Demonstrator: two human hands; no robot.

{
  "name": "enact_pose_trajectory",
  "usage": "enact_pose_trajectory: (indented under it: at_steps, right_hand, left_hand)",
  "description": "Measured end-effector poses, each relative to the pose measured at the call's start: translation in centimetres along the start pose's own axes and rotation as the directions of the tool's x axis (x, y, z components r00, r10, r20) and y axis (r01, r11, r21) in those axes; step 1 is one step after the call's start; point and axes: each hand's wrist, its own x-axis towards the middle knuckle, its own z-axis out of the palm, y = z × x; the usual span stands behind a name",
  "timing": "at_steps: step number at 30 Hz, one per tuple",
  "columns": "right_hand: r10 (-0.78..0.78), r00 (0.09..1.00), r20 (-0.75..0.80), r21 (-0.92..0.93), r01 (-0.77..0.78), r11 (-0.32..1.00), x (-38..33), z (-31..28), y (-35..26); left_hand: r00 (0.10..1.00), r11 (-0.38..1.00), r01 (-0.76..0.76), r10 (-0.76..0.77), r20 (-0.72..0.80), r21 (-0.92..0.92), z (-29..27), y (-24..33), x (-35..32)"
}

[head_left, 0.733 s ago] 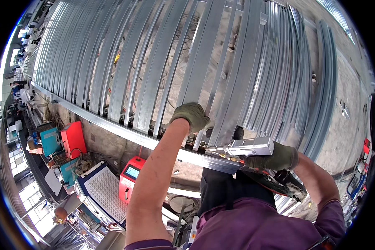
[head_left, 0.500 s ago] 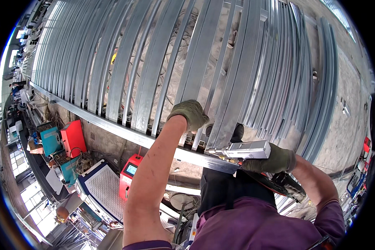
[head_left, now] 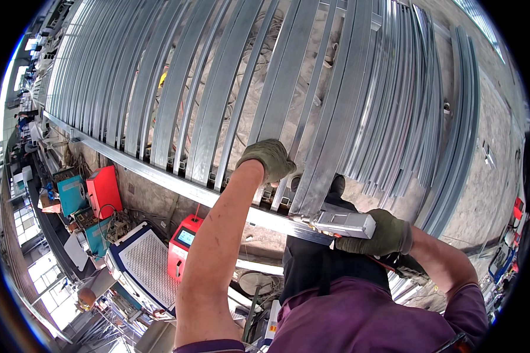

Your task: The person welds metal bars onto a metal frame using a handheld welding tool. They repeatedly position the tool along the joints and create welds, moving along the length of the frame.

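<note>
My left hand (head_left: 271, 160), in an olive work glove, is closed around a narrow steel tube (head_left: 301, 126) near its near end. That tube lies between wider steel tubes (head_left: 282, 76), their near ends meeting a long steel rail (head_left: 138, 163). My right hand (head_left: 380, 233), gloved alike, holds a boxy silver handheld welding gun (head_left: 344, 222). The gun's nozzle points left at the rail's right end, by the end of a wide tube (head_left: 330, 135). Whether the tip touches the metal I cannot tell. The glove hides the gun's grip and trigger.
Loose steel profiles (head_left: 388, 112) lie to the right, with another bundle (head_left: 462, 129) beyond them. A red machine with a small screen (head_left: 185, 238) stands below the rail, left of my body. Further left are another red box (head_left: 104, 191) and teal machines (head_left: 72, 197).
My right hand has moved the welding gun slightly left and down toward me, tilting it a little. My left hand stays on the narrow tube.
</note>
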Motion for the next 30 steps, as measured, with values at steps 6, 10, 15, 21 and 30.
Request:
enact_pose_trajectory:
  at_steps: [6, 10, 15, 21, 30]
  right_hand:
    - [-0.079, 0.989, -0.124, -0.103, 0.066, 0.992, -0.5, 1.0, -0.6]
    - [-0.059, 0.994, -0.09, -0.182, 0.042, 0.982, -0.4, 1.0, -0.8]
    - [-0.083, 0.991, -0.107, -0.18, 0.063, 0.982, -0.5, 1.2, -0.7]
    - [-0.09, 0.993, -0.08, -0.233, 0.069, 0.97, -0.5, 1.3, 0.0]
    - [-0.005, 0.989, -0.146, -0.114, -0.012, 0.993, -1.6, 1.7, -0.6]
  left_hand:
    - [0.999, 1.0, -0.002, 0.001, -0.033, -0.016, 0.3, -0.2, 0.1]
    - [0.999, 1.0, 0.012, -0.013, -0.048, -0.026, 0.6, -0.4, 0.5]
    - [1.0, 1.0, 0.007, -0.007, -0.029, -0.011, 0.6, -0.4, 0.5]
    - [1.0, 0.999, 0.017, -0.017, -0.019, -0.041, 0.5, -0.4, 0.6]
    - [0.999, 1.0, 0.0, -0.001, -0.032, -0.017, 0.6, -0.6, 0.7]
